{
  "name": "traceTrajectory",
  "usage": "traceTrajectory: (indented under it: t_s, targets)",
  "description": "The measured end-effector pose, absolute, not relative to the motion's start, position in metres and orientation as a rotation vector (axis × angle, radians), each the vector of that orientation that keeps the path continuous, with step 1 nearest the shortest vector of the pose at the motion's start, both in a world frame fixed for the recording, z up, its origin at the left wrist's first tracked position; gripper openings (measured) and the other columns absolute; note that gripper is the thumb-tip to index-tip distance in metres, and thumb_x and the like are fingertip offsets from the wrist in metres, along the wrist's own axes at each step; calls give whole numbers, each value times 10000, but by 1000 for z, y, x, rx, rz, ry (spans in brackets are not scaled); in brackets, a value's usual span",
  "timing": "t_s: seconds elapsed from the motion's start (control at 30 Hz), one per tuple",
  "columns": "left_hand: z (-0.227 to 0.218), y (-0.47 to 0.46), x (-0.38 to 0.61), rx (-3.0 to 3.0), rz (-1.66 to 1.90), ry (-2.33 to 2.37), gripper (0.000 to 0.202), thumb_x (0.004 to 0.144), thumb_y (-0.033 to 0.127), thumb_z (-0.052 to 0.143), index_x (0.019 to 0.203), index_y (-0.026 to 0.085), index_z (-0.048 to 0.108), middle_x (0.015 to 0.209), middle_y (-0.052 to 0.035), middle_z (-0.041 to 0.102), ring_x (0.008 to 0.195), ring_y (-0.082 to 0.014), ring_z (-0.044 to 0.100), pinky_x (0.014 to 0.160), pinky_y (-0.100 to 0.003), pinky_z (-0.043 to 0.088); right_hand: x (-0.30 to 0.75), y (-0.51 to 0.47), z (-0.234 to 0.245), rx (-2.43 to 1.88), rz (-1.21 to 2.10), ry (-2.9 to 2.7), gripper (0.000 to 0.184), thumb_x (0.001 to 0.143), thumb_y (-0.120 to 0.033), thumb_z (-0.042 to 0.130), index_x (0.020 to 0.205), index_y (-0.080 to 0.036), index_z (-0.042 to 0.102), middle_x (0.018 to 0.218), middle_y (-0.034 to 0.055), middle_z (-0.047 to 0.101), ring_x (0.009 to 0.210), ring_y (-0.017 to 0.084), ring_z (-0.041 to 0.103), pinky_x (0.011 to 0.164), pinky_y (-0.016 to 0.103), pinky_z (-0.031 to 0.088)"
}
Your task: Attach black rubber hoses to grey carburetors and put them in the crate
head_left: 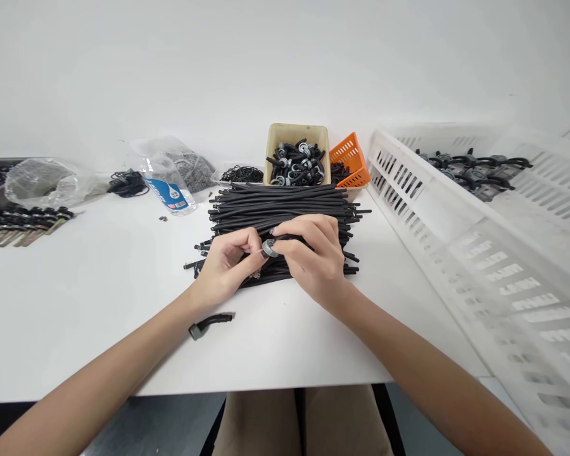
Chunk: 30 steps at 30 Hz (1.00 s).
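Note:
A small round grey fitting point(269, 247) is held between both hands, above a pile of long black hoses point(275, 204). My left hand point(230, 261) is closed, with thumb and forefinger at the fitting's left side. My right hand point(316, 256) grips the fitting from the right, fingers curled, and a short dark piece shows under them. What lies inside the right palm is hidden. On the white table, below my left wrist, rests a short bent black hose with a grey end nut point(209, 325).
Behind the pile stand a beige bin point(272, 142) of black-and-grey fittings, a tilted orange basket point(360, 161) and a tray of black rings point(242, 175). A large white crate point(456, 237) bounds the right. Plastic bags point(164, 177) and rows of black parts point(26, 218) lie left.

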<state>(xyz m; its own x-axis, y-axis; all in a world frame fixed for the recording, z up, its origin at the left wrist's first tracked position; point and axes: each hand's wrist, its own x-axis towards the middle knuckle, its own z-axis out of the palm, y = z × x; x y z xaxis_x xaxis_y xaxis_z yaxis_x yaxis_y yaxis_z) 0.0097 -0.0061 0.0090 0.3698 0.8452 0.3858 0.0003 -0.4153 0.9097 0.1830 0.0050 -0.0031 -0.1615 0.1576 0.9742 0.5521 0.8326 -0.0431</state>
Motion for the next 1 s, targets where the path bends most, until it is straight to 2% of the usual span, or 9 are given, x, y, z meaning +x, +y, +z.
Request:
traceTrajectory:
  t_s: [0.23,0.47,0.73,1.0]
  targets:
    - [10,-7,11,1732,1176,788,379,855,413,668,622,189,469,549,27,481,508,-98,423,489,-232,338,183,5,-3,-564,-384,-1720,269,880,-4,554,778,-253,550,907,-39,695,879,130,616,807,326,406]
    - [9,-6,10,1762,1201,784,355,861,395,661,629,194,483,546,24,487,520,-105,420,495,-242,330,183,5,-3,-571,-398,-1725,272,885,-6,540,747,-239,560,888,-26,700,854,135,608,783,319,413]
    - [6,-6,9,1756,1215,821,347,855,393,652,619,202,483,543,22,493,516,-115,441,505,-253,351,183,6,-5,-590,-356,-1778,284,878,9,552,733,-233,584,916,-8,672,869,150,576,808,334,350]
    - [4,-6,9,1741,1224,830,347,854,393,659,621,202,488,535,24,486,508,-114,446,492,-255,350,182,4,-2,-595,-376,-1738,274,889,-11,550,728,-231,565,881,-27,697,828,134,590,776,324,377]
